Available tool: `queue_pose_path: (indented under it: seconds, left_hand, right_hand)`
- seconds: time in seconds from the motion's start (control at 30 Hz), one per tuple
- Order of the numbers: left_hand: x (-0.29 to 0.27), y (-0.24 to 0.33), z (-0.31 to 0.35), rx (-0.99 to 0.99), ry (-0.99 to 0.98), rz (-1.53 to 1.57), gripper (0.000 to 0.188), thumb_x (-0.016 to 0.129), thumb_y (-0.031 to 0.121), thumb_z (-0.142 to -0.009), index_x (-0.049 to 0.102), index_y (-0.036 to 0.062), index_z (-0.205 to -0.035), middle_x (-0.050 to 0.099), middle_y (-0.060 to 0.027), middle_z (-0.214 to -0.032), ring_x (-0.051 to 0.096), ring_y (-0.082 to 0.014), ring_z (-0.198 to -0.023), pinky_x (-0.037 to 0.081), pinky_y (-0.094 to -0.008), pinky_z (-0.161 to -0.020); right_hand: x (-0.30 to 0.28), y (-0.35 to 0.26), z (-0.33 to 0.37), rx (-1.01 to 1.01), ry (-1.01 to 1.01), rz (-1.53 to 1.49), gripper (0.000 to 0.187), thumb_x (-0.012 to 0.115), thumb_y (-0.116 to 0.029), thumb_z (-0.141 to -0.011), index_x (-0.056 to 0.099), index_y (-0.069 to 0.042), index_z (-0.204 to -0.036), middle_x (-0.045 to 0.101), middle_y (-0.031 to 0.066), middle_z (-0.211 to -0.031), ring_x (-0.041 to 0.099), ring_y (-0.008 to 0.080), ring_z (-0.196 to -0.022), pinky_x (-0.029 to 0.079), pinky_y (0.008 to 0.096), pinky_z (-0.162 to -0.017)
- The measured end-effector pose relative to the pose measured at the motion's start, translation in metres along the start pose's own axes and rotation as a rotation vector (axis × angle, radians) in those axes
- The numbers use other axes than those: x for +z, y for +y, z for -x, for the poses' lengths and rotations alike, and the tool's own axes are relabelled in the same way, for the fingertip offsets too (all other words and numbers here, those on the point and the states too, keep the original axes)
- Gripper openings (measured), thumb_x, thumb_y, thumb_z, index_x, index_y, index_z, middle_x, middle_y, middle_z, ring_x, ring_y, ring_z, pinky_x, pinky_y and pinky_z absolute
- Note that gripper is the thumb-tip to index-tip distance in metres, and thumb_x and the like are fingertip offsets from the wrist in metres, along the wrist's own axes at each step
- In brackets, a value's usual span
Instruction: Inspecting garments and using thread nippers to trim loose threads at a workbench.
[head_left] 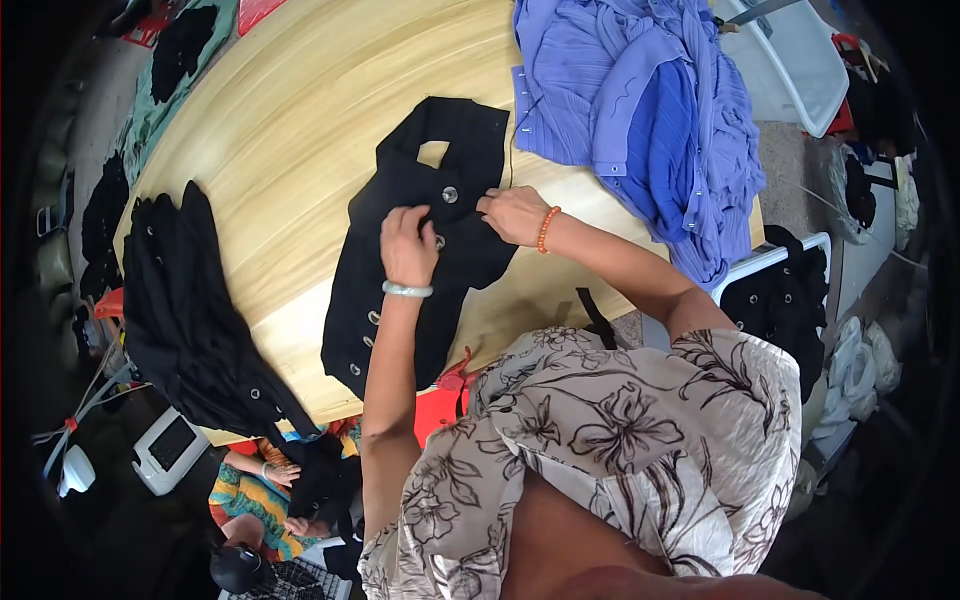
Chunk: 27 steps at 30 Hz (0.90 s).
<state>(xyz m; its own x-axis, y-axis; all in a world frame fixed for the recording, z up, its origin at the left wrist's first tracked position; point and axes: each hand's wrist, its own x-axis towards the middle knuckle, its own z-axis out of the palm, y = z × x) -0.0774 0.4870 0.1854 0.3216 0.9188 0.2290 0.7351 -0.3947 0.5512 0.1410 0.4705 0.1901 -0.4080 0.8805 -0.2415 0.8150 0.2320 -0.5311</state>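
A black garment lies spread on the wooden table in front of me, with several shiny round buttons down its length. My right hand, wearing an orange bead bracelet, pinches the garment's right edge near its upper part. Over the garment's middle is my left hand, with a pale bangle at the wrist. Its fingers are loosely bent, and the thumb stands apart from the index finger, close to a button. Just above, between my hands, another button shows. Tabletop appears through a gap in the garment's upper part.
Another black garment with buttons lies along the table's left edge. Purple-blue clothes are heaped at the right. White bins stand beyond them, one with black clothes. At lower left another person handles black cloth.
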Motion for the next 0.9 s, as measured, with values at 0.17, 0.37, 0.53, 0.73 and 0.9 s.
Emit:
queue_pose_path:
  seconds: [0.17, 0.37, 0.53, 0.73, 0.9]
  left_hand:
    - [0.044, 0.011, -0.042, -0.139, -0.177, -0.023, 0.024, 0.07, 0.008, -0.075, 0.066, 0.0062, -0.099, 0.06, -0.0162, -0.097, 0.061, -0.0361, -0.09, 0.05, -0.043, -0.079]
    - [0.063, -0.014, -0.05, -0.039, -0.207, 0.253, 0.003, 0.068, 0.008, -0.076, 0.067, 0.0055, -0.074, 0.065, -0.0109, -0.063, 0.064, -0.022, -0.055, 0.05, -0.0349, -0.053]
    - [0.053, -0.01, -0.036, -0.762, -0.43, 0.725, 0.009, 0.064, 0.001, -0.083, 0.072, 0.0045, -0.082, 0.062, 0.001, -0.064, 0.052, -0.0061, -0.053, 0.041, -0.0212, -0.048]
    - [0.036, -0.012, -0.037, -0.646, -0.53, 0.754, 0.011, 0.067, 0.003, -0.085, 0.071, -0.0002, -0.095, 0.068, -0.0003, -0.084, 0.06, -0.0071, -0.074, 0.05, -0.0221, -0.069]
    - [0.032, -0.031, -0.006, -0.144, -0.484, 0.597, 0.034, 0.07, -0.004, -0.077, 0.065, -0.004, -0.111, 0.07, -0.0086, -0.101, 0.066, -0.0143, -0.086, 0.051, -0.026, -0.079]
  right_hand:
    - [-0.001, -0.002, -0.014, -0.007, 0.146, -0.132, 0.015, 0.06, -0.012, -0.081, 0.066, -0.006, -0.093, 0.062, 0.0145, -0.094, 0.064, 0.0352, -0.083, 0.052, 0.0447, -0.072]
    - [0.025, 0.011, -0.021, -0.005, 0.237, -0.235, 0.014, 0.061, -0.011, -0.071, 0.067, -0.005, -0.081, 0.062, 0.0183, -0.09, 0.061, 0.0357, -0.086, 0.05, 0.0446, -0.08]
    - [0.033, 0.008, -0.019, 0.03, 0.245, -0.328, 0.032, 0.067, -0.008, -0.074, 0.05, -0.005, -0.101, 0.06, 0.0177, -0.092, 0.062, 0.0388, -0.086, 0.05, 0.0467, -0.072]
    - [0.022, 0.001, -0.006, -0.037, 0.199, -0.192, 0.034, 0.063, -0.017, -0.082, 0.053, -0.004, -0.112, 0.059, 0.0192, -0.098, 0.062, 0.0379, -0.088, 0.051, 0.0463, -0.076]
    - [0.014, 0.001, -0.017, -0.102, 0.062, -0.272, 0.028, 0.064, -0.013, -0.079, 0.063, 0.001, -0.103, 0.063, 0.0191, -0.102, 0.06, 0.0355, -0.101, 0.049, 0.0424, -0.088]
